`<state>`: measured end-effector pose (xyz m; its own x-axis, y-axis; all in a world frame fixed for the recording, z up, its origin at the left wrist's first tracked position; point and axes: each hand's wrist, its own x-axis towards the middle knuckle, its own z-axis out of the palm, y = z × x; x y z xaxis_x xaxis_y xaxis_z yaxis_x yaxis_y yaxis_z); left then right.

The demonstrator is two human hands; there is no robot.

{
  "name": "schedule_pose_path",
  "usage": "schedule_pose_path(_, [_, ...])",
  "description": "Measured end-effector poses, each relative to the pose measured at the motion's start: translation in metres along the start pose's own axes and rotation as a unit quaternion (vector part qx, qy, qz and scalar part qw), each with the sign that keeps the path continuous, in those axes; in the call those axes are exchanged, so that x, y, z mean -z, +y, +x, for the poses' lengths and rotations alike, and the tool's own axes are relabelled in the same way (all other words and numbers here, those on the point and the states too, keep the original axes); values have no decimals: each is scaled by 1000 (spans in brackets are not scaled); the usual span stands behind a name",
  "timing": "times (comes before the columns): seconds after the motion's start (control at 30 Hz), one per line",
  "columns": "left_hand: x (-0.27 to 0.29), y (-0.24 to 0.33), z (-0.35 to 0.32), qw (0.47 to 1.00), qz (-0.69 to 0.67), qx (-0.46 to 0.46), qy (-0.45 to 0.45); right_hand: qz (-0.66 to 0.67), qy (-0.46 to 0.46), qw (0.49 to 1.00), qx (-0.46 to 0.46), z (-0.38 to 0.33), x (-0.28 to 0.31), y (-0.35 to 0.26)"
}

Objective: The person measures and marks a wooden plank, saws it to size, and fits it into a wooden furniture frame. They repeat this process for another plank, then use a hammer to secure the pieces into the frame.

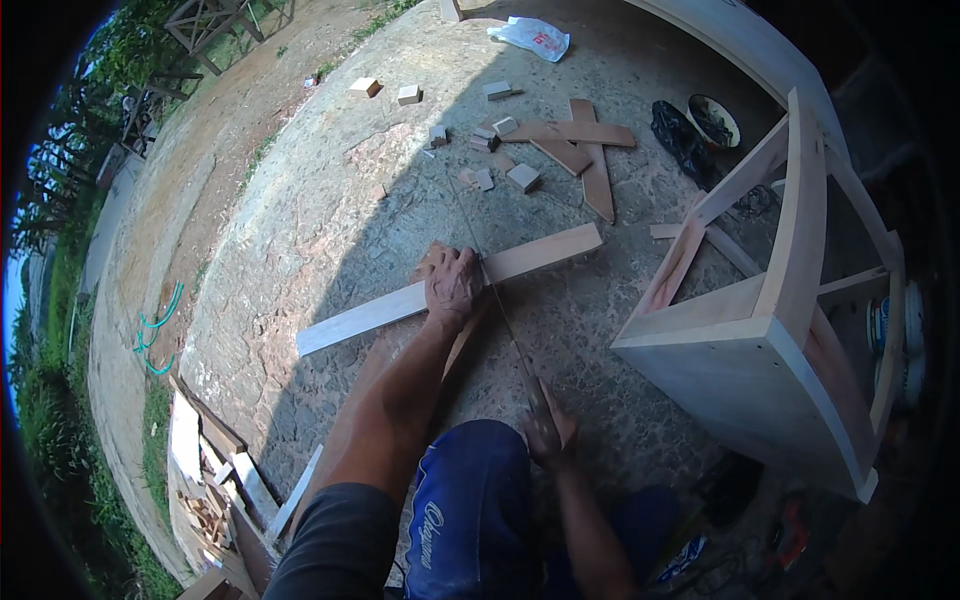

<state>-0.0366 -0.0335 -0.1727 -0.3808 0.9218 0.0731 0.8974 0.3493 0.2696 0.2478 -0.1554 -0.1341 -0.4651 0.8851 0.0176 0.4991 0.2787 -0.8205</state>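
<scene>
Left hand (452, 285) lies flat, fingers spread, pressing the plank (450, 287) down onto the stone floor (330, 200). Right hand (545, 428) is closed round the handle of the saw (505, 325), whose thin blade runs from that hand up to the plank, meeting it just right of the left hand. The plank lies slantwise across the middle of the floor, its pale end toward the left edge, its redder end toward the frame (770, 320). The step in hand appears to be a crosscut through the plank, the blade set at the cut line beside the holding hand. The next move likely calls for a straight stroke along the blade's line, with steady downward pressure from the left hand so the plank does not shift, and fingers kept off the teeth. Offcuts (525, 177) and crossed boards (585, 145) lie toward the far edge of the floor; the wooden frame stands at the right edge; a board stack (215, 470) lies at the near left corner.
</scene>
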Motion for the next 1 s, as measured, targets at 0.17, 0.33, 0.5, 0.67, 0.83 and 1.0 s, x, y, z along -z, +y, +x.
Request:
schedule_pose_path(0.17, [1,3,1,999,31,-7,6,-54,-19,997,51,-130,54,17])
schedule_pose_path(0.33, [-4,4,4,999,44,-8,28,27,-33,999,-14,29,-7,4])
schedule_pose_path(0.5, [-9,6,8,1000,14,-6,16,-3,-95,992,-78,-32,12,13])
schedule_pose_path(0.67, [1,1,1,1000,1,6,16,-47,-127,988,-73,-111,47,32])
schedule_pose_path(0.83, [-8,4,2,999,31,-13,27,-26,24,994,105,33,-6,26])
schedule_pose_path(1.0, [-11,-1,-2,999,49,-5,21,36,85,990,106,13,4,4])
